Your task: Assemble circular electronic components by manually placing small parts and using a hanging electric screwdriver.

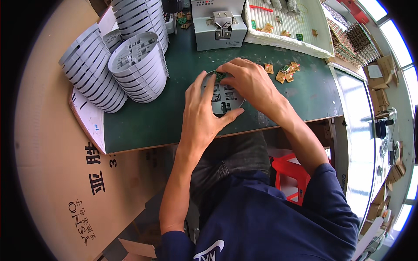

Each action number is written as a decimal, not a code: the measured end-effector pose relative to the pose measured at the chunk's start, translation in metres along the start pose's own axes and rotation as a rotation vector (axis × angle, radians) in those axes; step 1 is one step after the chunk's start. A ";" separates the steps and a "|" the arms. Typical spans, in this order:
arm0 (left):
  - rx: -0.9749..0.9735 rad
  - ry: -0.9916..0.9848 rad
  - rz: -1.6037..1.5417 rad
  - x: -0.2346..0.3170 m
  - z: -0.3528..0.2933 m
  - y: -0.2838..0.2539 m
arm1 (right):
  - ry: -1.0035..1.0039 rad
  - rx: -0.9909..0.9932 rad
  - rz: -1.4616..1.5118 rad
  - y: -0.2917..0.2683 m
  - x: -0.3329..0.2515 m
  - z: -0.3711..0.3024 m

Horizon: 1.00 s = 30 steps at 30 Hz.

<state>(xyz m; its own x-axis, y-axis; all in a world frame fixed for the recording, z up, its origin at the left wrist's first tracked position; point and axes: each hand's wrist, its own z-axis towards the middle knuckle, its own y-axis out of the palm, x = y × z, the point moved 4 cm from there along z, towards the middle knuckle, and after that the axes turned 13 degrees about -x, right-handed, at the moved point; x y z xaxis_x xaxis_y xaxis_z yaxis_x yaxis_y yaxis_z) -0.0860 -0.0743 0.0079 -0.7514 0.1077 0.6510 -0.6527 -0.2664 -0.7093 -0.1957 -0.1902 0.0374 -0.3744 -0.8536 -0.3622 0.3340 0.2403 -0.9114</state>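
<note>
2 bare hands: bent over the near edge of the green, flat-topped workbench (143, 126).
Left hand (200, 108): grasping the rim of the round, shallow, grey plastic housing (228, 96) — index finger at its far left, thumb stretched to its near right.
Right hand (250, 80): fingers curled, tips at the small green circuit board (220, 75); whether they pinch or only press it, I cannot tell.
Housing: on the workbench, about midway along the near edge and a little in from it.
Progress: seemingly partway on this piece — the board is already at the housing's far side, but its seating is hidden, so settling it may be what is left.
Facing: cut-out face up; the outline looks near circular, so no long axis stands out, and fingers cover part of the rim.
Loose boards: a heap of small tan and green circuit boards (287, 72), toward the workbench's right edge, apart from the housing.
Stacks: at least 3 tall stacks of grey plastic housings (138, 71), at the far left corner.
Tray: shallow, ribbed, white foam tray (289, 48), at the far right corner.
</note>
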 end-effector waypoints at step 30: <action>-0.035 -0.019 0.066 0.004 0.000 0.001 | -0.381 0.194 1.004 -0.133 -0.044 0.113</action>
<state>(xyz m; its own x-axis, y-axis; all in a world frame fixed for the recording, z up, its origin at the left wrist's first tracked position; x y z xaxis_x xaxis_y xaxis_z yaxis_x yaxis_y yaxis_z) -0.0899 -0.0740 0.0095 -0.7911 0.0731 0.6073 -0.6051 -0.2385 -0.7596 -0.1260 -0.2369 0.1962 0.4264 -0.4042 -0.8092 0.4813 0.8588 -0.1753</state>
